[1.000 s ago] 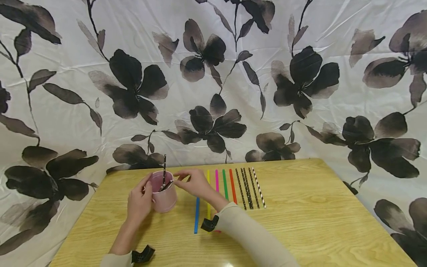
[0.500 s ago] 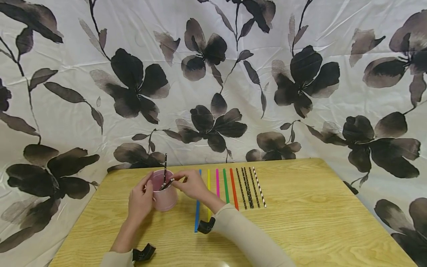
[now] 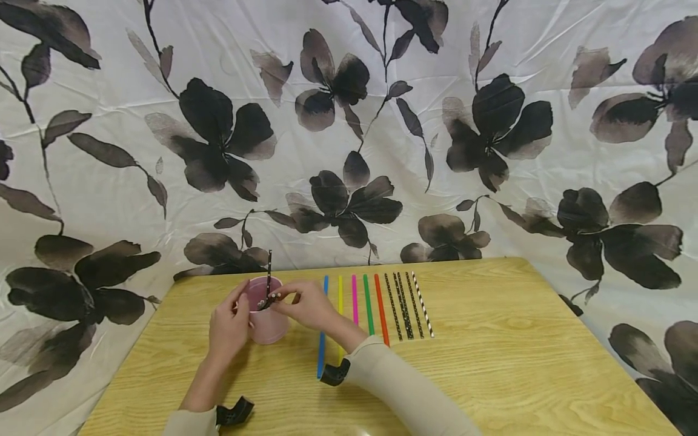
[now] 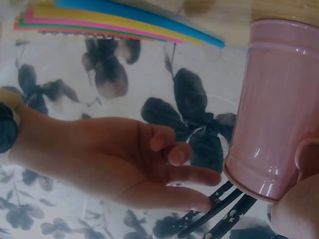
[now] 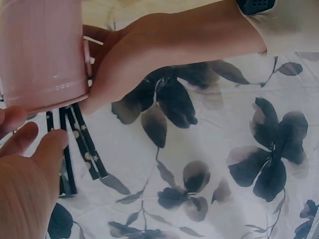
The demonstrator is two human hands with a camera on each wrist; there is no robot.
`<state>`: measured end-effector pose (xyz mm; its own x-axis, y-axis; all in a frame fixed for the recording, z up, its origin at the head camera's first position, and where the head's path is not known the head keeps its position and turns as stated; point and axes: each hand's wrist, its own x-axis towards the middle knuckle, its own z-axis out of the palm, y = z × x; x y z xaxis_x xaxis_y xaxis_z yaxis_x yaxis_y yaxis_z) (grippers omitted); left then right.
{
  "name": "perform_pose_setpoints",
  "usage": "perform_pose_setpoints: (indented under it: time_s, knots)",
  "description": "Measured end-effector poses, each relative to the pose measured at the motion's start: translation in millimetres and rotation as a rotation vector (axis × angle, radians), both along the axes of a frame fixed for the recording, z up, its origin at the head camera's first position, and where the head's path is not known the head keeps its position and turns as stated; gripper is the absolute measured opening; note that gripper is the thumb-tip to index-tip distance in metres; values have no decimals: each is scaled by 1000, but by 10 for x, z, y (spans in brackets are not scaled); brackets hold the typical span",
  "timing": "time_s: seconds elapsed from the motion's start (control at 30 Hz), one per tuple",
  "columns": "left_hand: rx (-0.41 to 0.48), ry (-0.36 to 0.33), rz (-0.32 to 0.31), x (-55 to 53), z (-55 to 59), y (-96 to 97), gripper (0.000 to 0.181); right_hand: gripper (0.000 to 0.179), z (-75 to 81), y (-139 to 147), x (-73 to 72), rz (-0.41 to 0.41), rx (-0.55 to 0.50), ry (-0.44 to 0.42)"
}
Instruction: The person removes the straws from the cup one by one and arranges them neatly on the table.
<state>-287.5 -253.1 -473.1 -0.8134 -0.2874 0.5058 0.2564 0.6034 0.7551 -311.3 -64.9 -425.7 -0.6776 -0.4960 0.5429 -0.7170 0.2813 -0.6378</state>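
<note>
A pink mug (image 3: 269, 324) stands on the table with several black patterned straws (image 5: 84, 144) in it. One straw (image 3: 269, 266) rises upright from the mug, while others lean low at the rim toward the right. My left hand (image 3: 229, 327) holds the mug by its left, handle side, thumb close to the rim; the right wrist view shows this hand (image 5: 134, 64) against the handle. My right hand (image 3: 308, 303) reaches over the mug's right rim and pinches a leaning black straw between thumb and fingertips, also seen beside the straws (image 4: 219, 209) in the left wrist view.
Right of the mug lies a row of straws: blue (image 3: 322, 345), yellow (image 3: 340, 297), pink (image 3: 355, 297), green (image 3: 368, 303), red (image 3: 381, 309), then several black patterned ones (image 3: 403, 306) and a striped one (image 3: 423, 306). A floral cloth (image 3: 349, 121) hangs behind the table (image 3: 518, 351).
My right hand has shifted slightly left, from the mug's right rim to over its opening, and the leaning straws have moved left with its fingertips. My left hand stays on the mug.
</note>
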Motion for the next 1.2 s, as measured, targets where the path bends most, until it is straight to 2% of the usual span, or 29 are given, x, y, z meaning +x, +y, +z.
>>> perform_pose_setpoints:
  time_s: [0.13,0.3,0.43,0.57,0.67,0.77,0.97,1.07,1.2]
  knots:
    - [1,-2,0,1,-8,9,34,11,-4,-1,23,0,-17,21]
    - [6,-10,3,10,-11,22,34,15,61,78,110,11,-85,-87]
    - [-8,-3,8,9,-6,23,35,15,229,206,238,33,-136,-184]
    - [-26,17,13,4,5,22,36,14,497,381,433,66,-212,-218]
    - [-27,17,15,2,9,20,36,15,668,527,548,81,-270,-190]
    - [-34,13,29,-4,7,16,36,14,784,660,586,100,-360,-150]
    - [-44,10,51,-1,23,30,36,17,1012,977,637,69,-567,-95]
    - [-40,11,53,4,37,40,36,25,1081,1165,656,40,-600,-99]
    - [-47,-1,60,0,32,41,36,35,1065,1396,657,-15,-587,-122]
